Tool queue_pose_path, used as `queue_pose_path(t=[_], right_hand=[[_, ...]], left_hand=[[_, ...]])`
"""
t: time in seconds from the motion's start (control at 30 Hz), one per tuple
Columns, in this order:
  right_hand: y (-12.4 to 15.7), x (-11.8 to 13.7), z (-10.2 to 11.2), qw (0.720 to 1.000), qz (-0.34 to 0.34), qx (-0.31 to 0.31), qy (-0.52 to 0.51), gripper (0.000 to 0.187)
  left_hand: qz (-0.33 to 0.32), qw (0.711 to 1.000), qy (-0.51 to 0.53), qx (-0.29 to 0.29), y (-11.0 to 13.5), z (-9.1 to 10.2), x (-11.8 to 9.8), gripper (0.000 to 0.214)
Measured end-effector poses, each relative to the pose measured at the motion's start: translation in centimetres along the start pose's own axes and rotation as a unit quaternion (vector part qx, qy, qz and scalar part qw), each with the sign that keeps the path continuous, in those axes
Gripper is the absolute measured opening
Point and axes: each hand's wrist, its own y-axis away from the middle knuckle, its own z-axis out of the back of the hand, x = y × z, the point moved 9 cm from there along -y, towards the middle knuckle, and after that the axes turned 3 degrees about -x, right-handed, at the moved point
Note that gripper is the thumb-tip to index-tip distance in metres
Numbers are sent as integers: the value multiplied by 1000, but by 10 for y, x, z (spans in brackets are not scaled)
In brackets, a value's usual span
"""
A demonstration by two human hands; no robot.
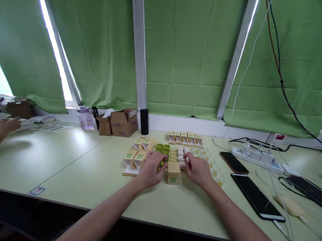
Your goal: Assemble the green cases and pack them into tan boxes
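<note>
A small closed kraft-paper box (173,173) with a green label stands on the table between my hands. My left hand (154,169) is just left of it, over a block of small green cups (162,148); its thumb and forefinger are apart, and it hides some cups. My right hand (198,169) bends over the right side, thumb and forefinger apart, beside white rounded pieces (181,165). Small yellowish pieces (172,154) lie between the cups and the white pieces. Clear plastic pieces with yellow centres (214,173) are partly behind my right hand.
Unfilled-looking kraft boxes lie at left (129,161), with a kraft row (185,138) behind. Phones (256,195), a power strip (255,159) and cables lie right. Cardboard cartons (124,124), a black cylinder (144,122) and a purple bottle (85,118) stand behind. Another person's hand (8,125) is far left.
</note>
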Motion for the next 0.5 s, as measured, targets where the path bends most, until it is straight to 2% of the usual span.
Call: queue_pose_path(t=[0.2,0.33,0.5], right_hand=[[0,0,1,1000,0,-14,-14,17],[0,-1,2,1000,-5,-20,-21,15],[0,-2,2,999,-3,-31,-29,17]], left_hand=[[-37,996,-24,83,-6,-6,-22,37],[-66,983,-66,158,-13,-16,-36,53],[-117,959,-122,229,-22,-29,-51,53]])
